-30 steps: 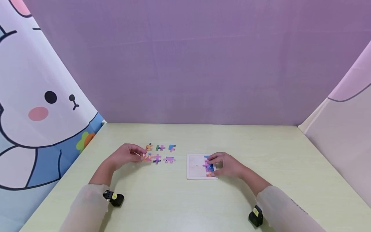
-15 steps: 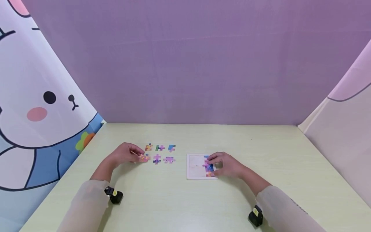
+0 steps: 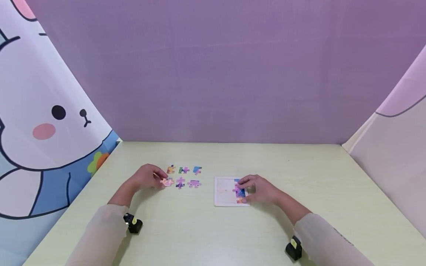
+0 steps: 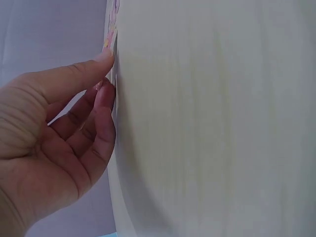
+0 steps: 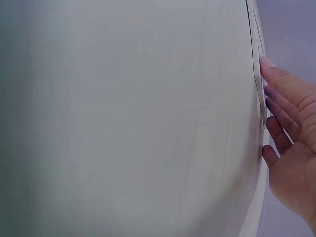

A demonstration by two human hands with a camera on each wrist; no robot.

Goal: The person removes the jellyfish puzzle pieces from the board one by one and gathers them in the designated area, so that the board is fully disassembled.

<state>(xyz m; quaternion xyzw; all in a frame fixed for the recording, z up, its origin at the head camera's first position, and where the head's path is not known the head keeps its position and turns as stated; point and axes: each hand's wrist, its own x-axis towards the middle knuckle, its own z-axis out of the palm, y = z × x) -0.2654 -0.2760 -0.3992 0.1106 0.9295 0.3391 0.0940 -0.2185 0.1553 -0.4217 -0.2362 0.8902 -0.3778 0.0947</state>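
A white puzzle board (image 3: 223,190) lies on the pale green table (image 3: 213,229), with a few coloured pieces (image 3: 241,193) set in its right column. My right hand (image 3: 257,189) rests on those pieces with its fingers (image 5: 281,98) fairly straight against the board's edge. Left of the board lie several loose pieces: an upper row (image 3: 183,170) and two purple ones (image 3: 180,182) (image 3: 194,183) below it. My left hand (image 3: 151,176) pinches an orange-pink piece (image 3: 166,181) at the left end of the lower row, low at the table. In the left wrist view, thumb (image 4: 94,66) and fingertip meet at that piece's edge (image 4: 111,24).
Purple cloth walls (image 3: 226,74) enclose the table at the back and right, and a cartoon rabbit curtain (image 3: 43,122) hangs on the left. Black wrist cameras (image 3: 134,224) (image 3: 293,248) sit on both sleeves.
My left hand has shifted slightly with the orange-pink piece, bringing it down beside the lower row. The right hand has stayed on the board.
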